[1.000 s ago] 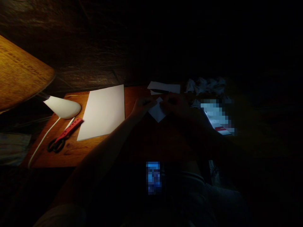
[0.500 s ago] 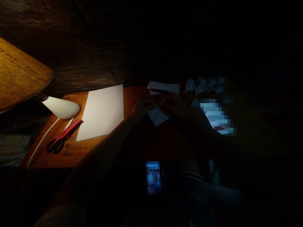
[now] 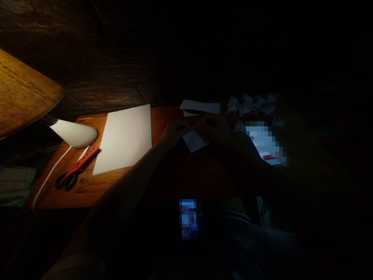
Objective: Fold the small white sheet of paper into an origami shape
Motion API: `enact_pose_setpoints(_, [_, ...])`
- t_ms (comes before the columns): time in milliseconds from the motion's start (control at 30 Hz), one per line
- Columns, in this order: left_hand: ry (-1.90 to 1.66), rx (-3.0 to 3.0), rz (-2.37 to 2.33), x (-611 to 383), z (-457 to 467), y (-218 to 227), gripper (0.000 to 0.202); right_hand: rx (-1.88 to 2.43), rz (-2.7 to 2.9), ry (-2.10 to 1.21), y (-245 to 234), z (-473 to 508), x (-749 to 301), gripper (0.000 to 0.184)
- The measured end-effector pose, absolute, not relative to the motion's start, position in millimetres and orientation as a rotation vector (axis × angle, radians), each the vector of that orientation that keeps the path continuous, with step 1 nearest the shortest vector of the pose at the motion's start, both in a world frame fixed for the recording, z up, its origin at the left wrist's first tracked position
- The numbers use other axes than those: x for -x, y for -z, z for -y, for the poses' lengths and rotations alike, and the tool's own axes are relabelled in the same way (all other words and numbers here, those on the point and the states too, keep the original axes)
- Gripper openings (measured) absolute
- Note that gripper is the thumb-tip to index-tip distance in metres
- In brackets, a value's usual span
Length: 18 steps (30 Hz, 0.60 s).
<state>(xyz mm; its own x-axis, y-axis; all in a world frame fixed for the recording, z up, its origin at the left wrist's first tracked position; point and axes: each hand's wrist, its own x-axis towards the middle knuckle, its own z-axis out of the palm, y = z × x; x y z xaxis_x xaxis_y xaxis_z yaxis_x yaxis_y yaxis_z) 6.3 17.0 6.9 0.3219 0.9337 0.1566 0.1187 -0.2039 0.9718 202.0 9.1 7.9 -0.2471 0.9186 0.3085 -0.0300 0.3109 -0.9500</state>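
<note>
1. Down at bottom centre, nearest of all, a blurred blue screen [image 3: 189, 219] glows.
2. Left of centre, black-handled scissors [image 3: 67, 180] lie beside a large white sheet [image 3: 125, 138].
3. Now mid-frame: the small paper [image 3: 193, 141], one corner aimed at the bottom edge, hangs below the fingers! It looks diamond-like; I can't pick out a long axis.
4. Left hand [image 3: 175, 129] pinches its upper-left side, right hand [image 3: 213, 126] its upper-right; both touch, neither clearly nearer. Exact fingertip placement? Too dark to tell.
5. Right of centre, a bright screen [image 3: 264, 143]; beyond, paper strips [image 3: 202, 105] and pale folded shapes [image 3: 247, 103].
</note>
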Motion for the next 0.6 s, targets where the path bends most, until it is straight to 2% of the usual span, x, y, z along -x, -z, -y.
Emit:
enact_pose_setpoints(267, [-0.999,-1.594,-0.940,-3.7,-17.4,-5.1,0.029,0.929,1.632,-1.228,-2.6,-10.2,-203.5,0.034])
enact_pose_setpoints(600, [-0.997,-1.618,-0.999,-6.4,-15.2,-8.7,0.036,0.962,1.495,-1.222,-1.7,-13.2,-204.6,0.036])
